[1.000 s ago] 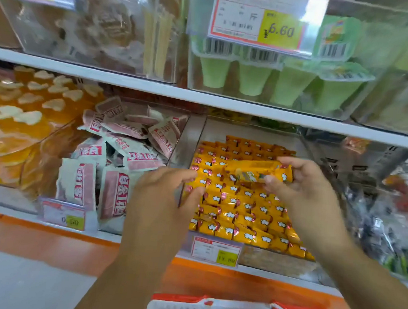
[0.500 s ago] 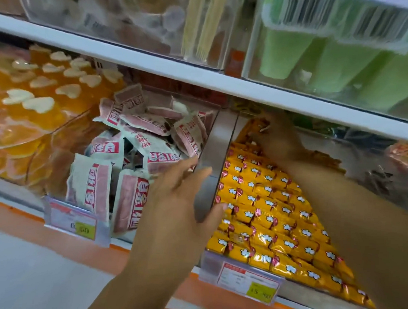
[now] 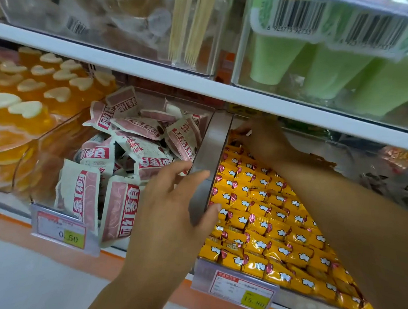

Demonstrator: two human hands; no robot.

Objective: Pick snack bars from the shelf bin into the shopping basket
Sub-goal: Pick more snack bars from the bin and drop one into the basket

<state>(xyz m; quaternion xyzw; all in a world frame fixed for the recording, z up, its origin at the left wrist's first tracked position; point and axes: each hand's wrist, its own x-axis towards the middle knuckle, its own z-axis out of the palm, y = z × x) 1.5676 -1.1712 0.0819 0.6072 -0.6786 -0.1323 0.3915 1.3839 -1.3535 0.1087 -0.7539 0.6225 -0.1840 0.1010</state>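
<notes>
The snack bars (image 3: 261,214) fill a clear shelf bin (image 3: 215,155) on the lower shelf. They lie flat in tight rows, yellow wrappers face up. Their long axes run across the bin, slanting slightly down to the right from where the person stands. They reach right up to the bin's front lip, where a price tag reading 15.80 (image 3: 245,293) hangs.

The white shelf edge (image 3: 250,98) overhangs the back of the bin, so the gap above the bars is tight there and much more open towards the front. The right hand (image 3: 262,140) is deep in that narrow back part, at the rear left corner just beside the bin's left wall. Its forearm stretches over the rows. Its fingertips (image 3: 239,129) bend down onto an orange-yellow wrapper there. I cannot tell whether they have actually pinched it.

The left hand (image 3: 169,214) hangs in the open space in front of the shelf, level with the wall between two bins. Its fingers are spread and relaxed and hold nothing, and its thumb is near the bin's left wall.

To the left is a bin heaped with pink-and-white pouches (image 3: 131,147), tagged 0.50 (image 3: 60,231). Further left are orange jelly cups (image 3: 33,99). Green cups (image 3: 329,69) sit on the shelf above.
</notes>
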